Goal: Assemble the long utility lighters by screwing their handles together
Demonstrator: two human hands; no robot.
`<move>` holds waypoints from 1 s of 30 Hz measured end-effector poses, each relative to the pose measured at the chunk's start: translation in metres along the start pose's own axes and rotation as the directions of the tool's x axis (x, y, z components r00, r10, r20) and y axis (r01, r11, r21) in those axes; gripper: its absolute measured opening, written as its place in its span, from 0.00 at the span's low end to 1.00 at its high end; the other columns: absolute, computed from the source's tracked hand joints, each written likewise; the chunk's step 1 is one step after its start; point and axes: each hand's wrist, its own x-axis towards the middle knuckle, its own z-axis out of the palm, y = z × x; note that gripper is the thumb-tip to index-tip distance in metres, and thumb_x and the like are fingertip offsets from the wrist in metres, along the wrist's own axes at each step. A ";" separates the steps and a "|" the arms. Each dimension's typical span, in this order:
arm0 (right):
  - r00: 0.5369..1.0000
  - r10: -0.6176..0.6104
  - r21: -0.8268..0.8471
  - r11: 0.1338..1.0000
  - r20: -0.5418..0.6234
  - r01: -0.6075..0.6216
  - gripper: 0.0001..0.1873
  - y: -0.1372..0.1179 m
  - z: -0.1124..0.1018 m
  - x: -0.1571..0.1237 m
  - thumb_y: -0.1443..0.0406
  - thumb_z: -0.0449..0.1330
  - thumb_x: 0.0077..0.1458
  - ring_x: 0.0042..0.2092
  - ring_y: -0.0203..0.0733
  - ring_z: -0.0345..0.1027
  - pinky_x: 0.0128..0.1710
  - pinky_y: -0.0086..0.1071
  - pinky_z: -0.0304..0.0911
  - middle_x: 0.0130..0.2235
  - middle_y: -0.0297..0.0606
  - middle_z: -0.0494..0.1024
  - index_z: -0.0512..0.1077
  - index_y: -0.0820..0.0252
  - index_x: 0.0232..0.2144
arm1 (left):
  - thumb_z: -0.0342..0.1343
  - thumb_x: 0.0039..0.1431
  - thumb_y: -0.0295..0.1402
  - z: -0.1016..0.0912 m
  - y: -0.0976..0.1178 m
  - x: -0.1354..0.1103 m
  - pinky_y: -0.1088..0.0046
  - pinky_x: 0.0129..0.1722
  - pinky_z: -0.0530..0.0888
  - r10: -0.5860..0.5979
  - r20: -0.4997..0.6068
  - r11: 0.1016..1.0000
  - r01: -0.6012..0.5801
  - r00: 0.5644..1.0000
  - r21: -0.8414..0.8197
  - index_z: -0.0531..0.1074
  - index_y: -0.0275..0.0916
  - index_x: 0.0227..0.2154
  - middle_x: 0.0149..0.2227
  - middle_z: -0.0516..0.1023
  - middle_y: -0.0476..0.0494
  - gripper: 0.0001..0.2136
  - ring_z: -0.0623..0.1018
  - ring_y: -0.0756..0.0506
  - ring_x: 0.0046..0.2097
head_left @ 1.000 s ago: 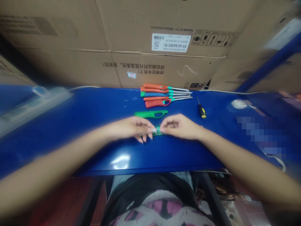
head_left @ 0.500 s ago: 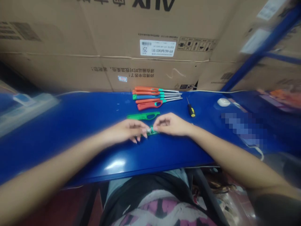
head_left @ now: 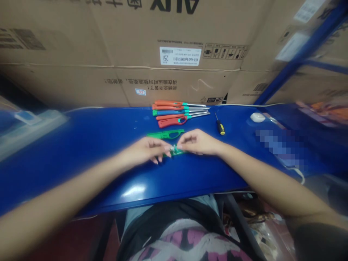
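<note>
My left hand (head_left: 148,149) and my right hand (head_left: 198,142) meet at the middle of the blue table (head_left: 174,177). Thumb and fingertips of the left are closed on a small silvery part (head_left: 172,148). In a pinch, the right holds a small teal part (head_left: 176,148) right beside it. Below the fingertips is a green lighter casing half (head_left: 179,152), partly covered by both hands. Another green casing half (head_left: 169,135) with a trigger opening lies just behind them. The finer details of the small parts are too blurred to make out.
Several long-necked lighters (head_left: 172,124) in orange, red and blue lie in a row at the back. Right of them is a black-and-yellow screwdriver (head_left: 220,127). A white rounded object (head_left: 257,117) sits farther right. A large cardboard box (head_left: 108,47) stands behind the table.
Both hands stay nearly where they were, fingertips together at the small parts. Slightly more of the green casing half shows beneath them. The camera view has shifted a little.
</note>
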 end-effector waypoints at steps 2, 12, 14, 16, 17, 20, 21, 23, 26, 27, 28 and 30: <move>1.000 -0.013 -0.014 1.000 -0.005 0.013 0.15 0.000 0.000 0.000 0.57 0.67 0.54 0.15 0.27 0.54 0.13 0.22 0.49 0.16 0.23 0.67 0.78 0.65 0.36 | 0.67 0.55 0.45 0.000 0.000 0.000 0.80 0.25 0.72 0.008 -0.003 1.000 -0.008 1.000 0.005 0.82 0.34 0.35 0.34 0.83 0.42 0.16 0.74 0.53 0.27; 1.000 -0.029 -0.016 0.999 -0.010 0.029 0.15 0.000 0.000 0.000 0.56 0.67 0.54 0.16 0.28 0.56 0.13 0.22 0.53 0.16 0.23 0.67 0.77 0.64 0.35 | 0.65 0.60 0.42 -0.001 -0.002 0.000 0.81 0.26 0.73 0.015 0.012 1.000 -0.016 1.000 0.027 0.83 0.35 0.36 0.33 0.83 0.43 0.13 0.74 0.53 0.27; 1.000 -0.031 -0.010 0.999 -0.001 0.031 0.15 0.000 0.000 0.000 0.57 0.68 0.54 0.15 0.27 0.56 0.13 0.22 0.53 0.16 0.23 0.67 0.77 0.64 0.35 | 0.64 0.60 0.42 -0.001 -0.002 0.000 0.82 0.26 0.73 0.020 0.017 0.999 -0.021 1.000 0.030 0.83 0.35 0.36 0.33 0.83 0.43 0.13 0.74 0.54 0.27; 0.999 -0.036 -0.003 0.999 0.010 0.036 0.14 0.001 0.000 0.000 0.57 0.68 0.54 0.15 0.27 0.56 0.13 0.22 0.52 0.16 0.23 0.67 0.77 0.64 0.34 | 0.64 0.60 0.42 -0.001 -0.003 0.001 0.82 0.25 0.72 0.023 0.020 0.999 -0.023 1.000 0.038 0.83 0.35 0.35 0.34 0.84 0.42 0.13 0.74 0.54 0.27; 0.999 -0.040 -0.001 0.999 0.015 0.040 0.14 0.002 0.000 0.000 0.57 0.68 0.54 0.15 0.27 0.56 0.13 0.22 0.51 0.16 0.23 0.67 0.77 0.64 0.34 | 0.64 0.61 0.42 -0.001 -0.003 0.001 0.82 0.25 0.72 0.023 0.020 0.999 -0.024 1.000 0.042 0.83 0.35 0.35 0.34 0.84 0.42 0.13 0.74 0.54 0.27; 0.999 -0.048 0.004 0.999 0.024 0.048 0.14 0.003 0.000 0.000 0.58 0.67 0.55 0.15 0.27 0.56 0.12 0.22 0.51 0.16 0.24 0.68 0.77 0.64 0.34 | 0.64 0.60 0.42 -0.001 -0.003 0.001 0.81 0.25 0.72 0.023 0.018 0.999 -0.024 1.000 0.048 0.83 0.35 0.36 0.35 0.84 0.42 0.14 0.74 0.54 0.27; 0.998 -0.049 0.002 0.999 0.027 0.049 0.14 0.004 0.000 0.001 0.57 0.67 0.55 0.15 0.27 0.56 0.12 0.22 0.51 0.16 0.24 0.68 0.77 0.64 0.35 | 0.64 0.60 0.42 0.000 -0.002 0.001 0.81 0.25 0.72 0.023 0.018 0.998 -0.024 1.000 0.049 0.83 0.35 0.36 0.35 0.84 0.42 0.14 0.74 0.54 0.27; 0.998 -0.049 -0.006 0.999 0.029 0.050 0.14 0.004 0.000 0.001 0.57 0.67 0.55 0.15 0.27 0.55 0.12 0.22 0.50 0.16 0.23 0.68 0.77 0.65 0.35 | 0.63 0.60 0.42 0.000 -0.002 0.001 0.81 0.26 0.72 0.023 0.017 0.998 -0.024 1.000 0.053 0.83 0.35 0.36 0.36 0.85 0.41 0.14 0.74 0.54 0.27; 0.999 -0.039 -0.015 0.999 0.020 0.039 0.15 0.004 0.001 0.001 0.57 0.67 0.54 0.14 0.27 0.54 0.12 0.23 0.49 0.17 0.23 0.67 0.77 0.65 0.35 | 0.63 0.61 0.42 0.001 -0.001 0.001 0.80 0.26 0.72 0.018 0.016 0.998 -0.019 1.000 0.064 0.83 0.34 0.36 0.36 0.85 0.40 0.14 0.74 0.53 0.27; 0.999 -0.036 -0.014 0.999 0.016 0.037 0.15 0.004 0.002 0.001 0.57 0.67 0.54 0.15 0.27 0.53 0.13 0.24 0.48 0.17 0.23 0.67 0.77 0.65 0.35 | 0.63 0.61 0.42 0.002 -0.001 0.001 0.80 0.26 0.72 0.015 0.014 0.998 -0.016 1.000 0.067 0.83 0.34 0.36 0.36 0.85 0.40 0.14 0.74 0.53 0.27; 0.999 -0.040 -0.009 0.999 0.011 0.040 0.15 0.004 0.002 0.001 0.57 0.67 0.54 0.15 0.26 0.53 0.14 0.24 0.48 0.17 0.23 0.68 0.77 0.65 0.34 | 0.63 0.60 0.42 0.002 -0.001 0.001 0.80 0.26 0.72 0.013 0.011 0.998 -0.014 1.000 0.069 0.83 0.34 0.36 0.36 0.85 0.40 0.14 0.74 0.53 0.27; 0.998 -0.070 0.008 0.998 -0.001 0.070 0.14 0.004 0.003 0.002 0.58 0.68 0.52 0.18 0.26 0.56 0.17 0.24 0.51 0.20 0.26 0.71 0.78 0.65 0.32 | 0.63 0.60 0.42 0.003 -0.002 0.001 0.80 0.26 0.71 0.009 0.007 0.998 -0.010 1.000 0.066 0.83 0.34 0.37 0.37 0.85 0.39 0.14 0.74 0.54 0.27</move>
